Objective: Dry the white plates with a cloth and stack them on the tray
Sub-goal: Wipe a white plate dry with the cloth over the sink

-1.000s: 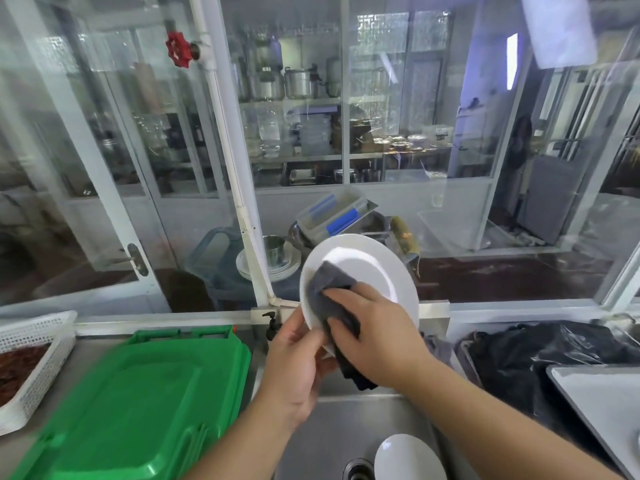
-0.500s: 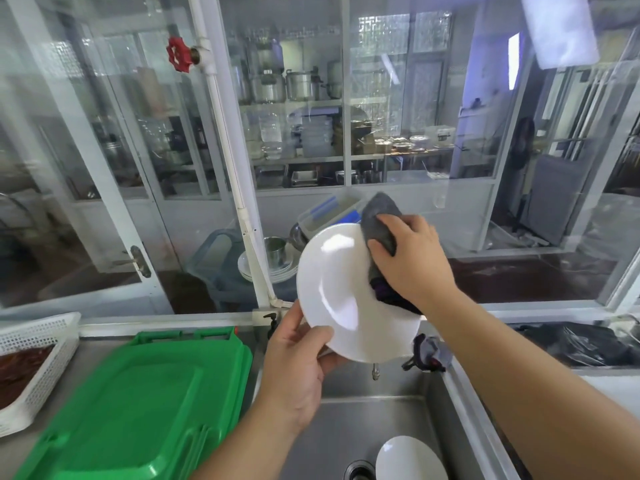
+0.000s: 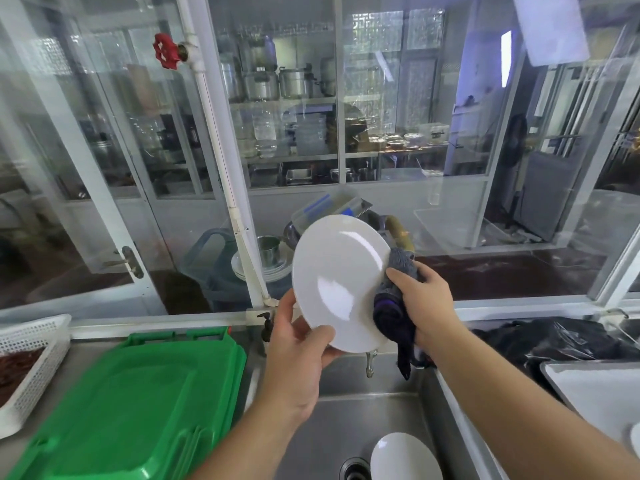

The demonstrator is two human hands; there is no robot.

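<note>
Looking from largest to smallest
Window wall (image 3: 415,133): glass panes in pale frames, glare and reflections blurring the pots and shelves behind
Green lids (image 3: 138,403): glossy moulded plastic, rectangular with rounded corners, stacked left of the sink, bottom edge cut off
Sink (image 3: 346,424): brushed steel basin, dull grey, drain only half in view at the bottom edge
Tray (image 3: 595,393): pale, flat, rounded corner, on the right counter, mostly cut off by the picture's edge
Held plate (image 3: 337,282): smooth glazed white oval, tilted up over the sink, bright highlights on its face
Second plate (image 3: 403,459): white, lying in the sink beside the drain, lower part out of view
Basket (image 3: 31,358): white perforated plastic at far left, dark reddish contents hard to make out
Left hand (image 3: 294,358): thumb on the held plate's face, fingers curled behind its lower rim, gripping it
Right hand (image 3: 420,303): fingers clenched round the cloth, pressing it against the held plate's right edge
Cloth (image 3: 394,306): fluffy grey-purple fabric, bunched, a tail hanging down
Valve wheel (image 3: 165,51): red, round, on the white pipe
</note>
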